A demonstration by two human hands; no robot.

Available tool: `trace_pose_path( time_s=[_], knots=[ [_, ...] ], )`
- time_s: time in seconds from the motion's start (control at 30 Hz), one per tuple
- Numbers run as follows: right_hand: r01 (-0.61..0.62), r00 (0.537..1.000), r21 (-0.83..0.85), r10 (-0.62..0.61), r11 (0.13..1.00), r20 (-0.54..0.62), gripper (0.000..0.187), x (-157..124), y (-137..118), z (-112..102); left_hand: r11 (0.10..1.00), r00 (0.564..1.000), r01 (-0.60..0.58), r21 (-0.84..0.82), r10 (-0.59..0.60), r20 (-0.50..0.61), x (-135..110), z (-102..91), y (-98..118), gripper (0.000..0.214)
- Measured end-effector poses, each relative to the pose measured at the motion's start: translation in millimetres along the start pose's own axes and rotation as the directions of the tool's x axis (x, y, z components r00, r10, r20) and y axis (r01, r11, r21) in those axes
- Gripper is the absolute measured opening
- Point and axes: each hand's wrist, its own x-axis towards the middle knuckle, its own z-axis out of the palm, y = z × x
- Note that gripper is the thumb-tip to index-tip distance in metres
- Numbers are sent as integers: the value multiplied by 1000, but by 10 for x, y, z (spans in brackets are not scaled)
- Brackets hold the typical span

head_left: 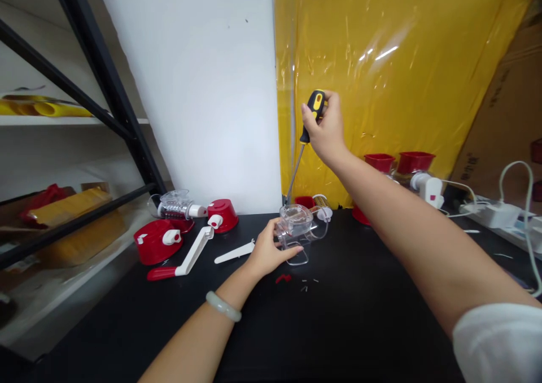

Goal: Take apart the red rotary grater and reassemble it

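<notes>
My right hand [328, 126] is wrapped round the black and yellow handle of a screwdriver [314, 109], held up with its shaft slanting down. The shaft's lower end reaches the far side of a clear plastic housing [296, 219]; its tip is hard to make out. My left hand [271, 250] grips this housing from the left on the black table, thumb along its near side. Close in front of it lie a small red piece [283, 279] and several tiny screws [304, 286]. A white flat lever [234, 253] rests left of my left hand.
To the left are a red bowl-shaped part [156, 242], a second red part [222, 215], a white crank with red handle [192, 253] and a clear grater body [180, 205]. A grater drum [322, 207] lies behind the housing. Red-topped units [379, 161] and a power strip [503, 216] stand right.
</notes>
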Motion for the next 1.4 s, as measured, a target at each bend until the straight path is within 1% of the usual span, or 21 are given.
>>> trace_pose_path(
  time_s=[0.17,0.3,0.5,0.7,0.87,1.07,1.23,1.3,1.4],
  knots=[
    [-18,1000,-4,18,1000,12,46,-51,-77,28,1000,1000,-11,11,11,-7,11,0,-1,69],
    [-11,1000,-37,12,999,18,46,-60,-83,60,1000,1000,-11,15,11,-10,11,1,3,68],
    [22,997,-64,-17,998,69,45,-66,-92,116,1000,1000,-16,17,16,-10,13,2,-10,69],
    [16,994,-66,-9,998,109,46,-31,-165,181,1000,1000,-17,16,17,-5,8,-4,5,69],
    [-20,991,-65,28,998,133,45,-26,-236,219,1000,1000,-8,21,8,-5,5,-5,24,71],
    [-81,984,-63,90,995,155,46,-86,-233,235,1000,1000,-16,4,16,-2,3,0,17,70],
    [-105,981,-73,115,992,157,48,-117,-321,212,1000,1000,-9,16,10,-11,3,-10,2,69],
    [-79,977,-73,91,994,191,46,-106,-394,173,1000,1000,-13,10,13,-8,3,-15,-7,68],
    [-30,961,-45,42,999,273,38,-64,-480,70,999,1000,-25,-20,25,-4,4,-17,-20,68]
  ],
)
